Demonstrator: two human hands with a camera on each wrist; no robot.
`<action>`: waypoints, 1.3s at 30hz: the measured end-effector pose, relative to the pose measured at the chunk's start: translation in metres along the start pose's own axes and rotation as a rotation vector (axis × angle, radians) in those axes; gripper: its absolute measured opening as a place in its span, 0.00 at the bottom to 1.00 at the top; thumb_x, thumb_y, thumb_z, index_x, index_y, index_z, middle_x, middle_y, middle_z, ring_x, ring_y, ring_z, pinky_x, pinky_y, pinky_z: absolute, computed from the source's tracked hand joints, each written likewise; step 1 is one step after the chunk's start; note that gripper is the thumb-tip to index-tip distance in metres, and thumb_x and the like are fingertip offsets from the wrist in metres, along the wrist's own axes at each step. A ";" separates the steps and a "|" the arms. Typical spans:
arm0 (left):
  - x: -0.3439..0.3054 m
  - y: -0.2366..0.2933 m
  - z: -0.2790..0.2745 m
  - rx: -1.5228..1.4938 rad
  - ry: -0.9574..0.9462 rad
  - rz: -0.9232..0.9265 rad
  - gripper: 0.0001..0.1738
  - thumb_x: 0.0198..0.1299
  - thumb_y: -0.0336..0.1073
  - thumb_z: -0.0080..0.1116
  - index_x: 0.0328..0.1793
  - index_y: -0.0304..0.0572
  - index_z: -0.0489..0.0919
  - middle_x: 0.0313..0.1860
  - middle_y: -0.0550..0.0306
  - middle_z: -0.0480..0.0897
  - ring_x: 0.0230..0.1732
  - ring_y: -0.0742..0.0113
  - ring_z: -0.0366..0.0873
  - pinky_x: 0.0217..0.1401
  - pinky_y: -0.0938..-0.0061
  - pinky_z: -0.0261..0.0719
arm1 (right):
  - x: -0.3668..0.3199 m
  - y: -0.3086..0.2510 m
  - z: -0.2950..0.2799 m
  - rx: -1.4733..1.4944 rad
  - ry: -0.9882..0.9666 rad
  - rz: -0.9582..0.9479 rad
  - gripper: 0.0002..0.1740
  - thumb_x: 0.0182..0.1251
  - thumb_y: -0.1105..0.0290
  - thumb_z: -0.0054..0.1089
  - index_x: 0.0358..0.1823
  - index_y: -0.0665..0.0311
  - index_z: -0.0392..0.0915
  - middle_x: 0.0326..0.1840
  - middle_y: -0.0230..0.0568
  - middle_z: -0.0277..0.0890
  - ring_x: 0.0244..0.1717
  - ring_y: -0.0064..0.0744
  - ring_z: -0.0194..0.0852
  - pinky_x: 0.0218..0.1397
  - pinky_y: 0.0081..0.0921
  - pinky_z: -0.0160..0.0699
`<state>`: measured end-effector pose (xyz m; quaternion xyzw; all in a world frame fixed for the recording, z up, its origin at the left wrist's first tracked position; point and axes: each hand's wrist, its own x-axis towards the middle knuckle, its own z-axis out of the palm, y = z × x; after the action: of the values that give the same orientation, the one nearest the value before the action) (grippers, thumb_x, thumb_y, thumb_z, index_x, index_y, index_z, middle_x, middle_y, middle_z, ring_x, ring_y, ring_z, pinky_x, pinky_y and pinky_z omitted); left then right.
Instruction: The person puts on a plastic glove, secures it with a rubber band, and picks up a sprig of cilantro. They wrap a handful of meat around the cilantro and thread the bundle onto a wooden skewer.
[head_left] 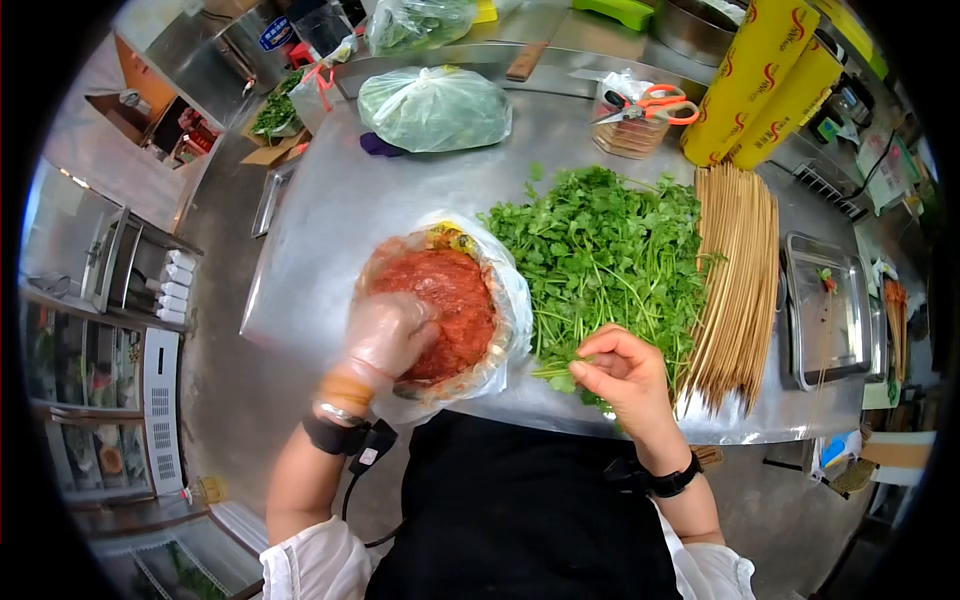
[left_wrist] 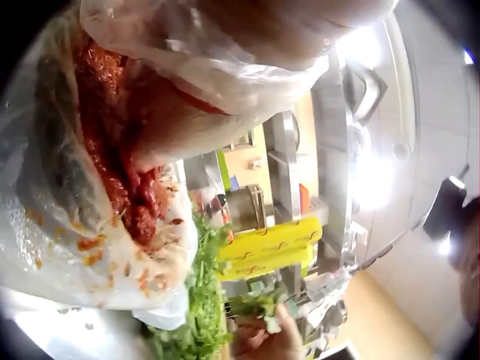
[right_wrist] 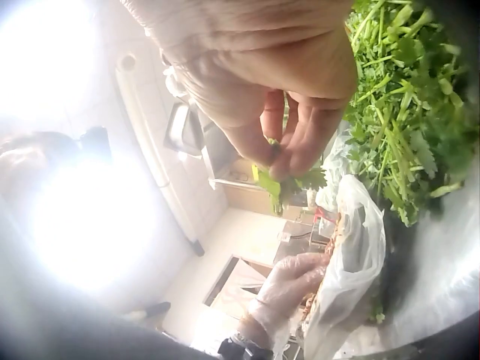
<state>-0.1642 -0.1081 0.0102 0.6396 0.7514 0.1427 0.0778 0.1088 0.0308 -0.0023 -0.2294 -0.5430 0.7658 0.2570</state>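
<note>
The left hand (head_left: 388, 335), in a clear plastic glove, reaches into a bag-lined container (head_left: 515, 300) of red minced meat (head_left: 450, 300). In the left wrist view its fingers touch the meat (left_wrist: 139, 214); their tips are hidden, so whether they grip any cannot be told. The bare right hand (head_left: 630, 380) pinches a small sprig of green herb between thumb and fingers, at the near edge of a large herb pile (head_left: 620, 250). The right wrist view shows the sprig's leaves (right_wrist: 277, 187) below the fingertips of the right hand (right_wrist: 262, 82).
Wooden skewers (head_left: 735, 280) lie right of the herbs, beside a metal tray (head_left: 828, 310). Farther back stand a tied bag of greens (head_left: 435, 108), a tub (head_left: 628, 135) with orange-handled scissors (head_left: 660, 104) on top, and yellow film rolls (head_left: 750, 80). The metal table's edge (head_left: 740, 436) runs before the person.
</note>
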 end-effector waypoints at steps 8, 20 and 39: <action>-0.032 -0.011 -0.005 -1.655 0.040 -0.652 0.13 0.61 0.27 0.59 0.52 0.36 0.78 0.45 0.56 0.82 0.48 0.67 0.79 0.51 0.72 0.79 | 0.004 0.002 0.007 -0.010 -0.008 0.033 0.07 0.60 0.83 0.63 0.40 0.71 0.78 0.40 0.34 0.70 0.39 0.21 0.76 0.44 0.17 0.78; -0.021 0.004 0.006 0.045 0.134 0.001 0.11 0.46 0.22 0.57 0.37 0.41 0.79 0.31 0.51 0.79 0.32 0.50 0.78 0.36 0.64 0.78 | 0.004 0.002 0.016 -0.048 -0.017 0.030 0.07 0.60 0.83 0.63 0.39 0.69 0.76 0.40 0.33 0.71 0.37 0.20 0.74 0.41 0.18 0.76; -0.032 0.013 -0.021 -1.528 0.180 -0.612 0.11 0.60 0.24 0.54 0.49 0.39 0.76 0.34 0.58 0.81 0.36 0.68 0.81 0.42 0.75 0.81 | 0.002 -0.002 0.014 -0.062 -0.049 0.049 0.07 0.60 0.82 0.64 0.39 0.70 0.78 0.41 0.33 0.70 0.40 0.19 0.74 0.45 0.15 0.76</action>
<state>-0.1526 -0.1404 0.0320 0.1640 0.5917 0.6372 0.4658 0.0988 0.0230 0.0035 -0.2317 -0.5667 0.7601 0.2177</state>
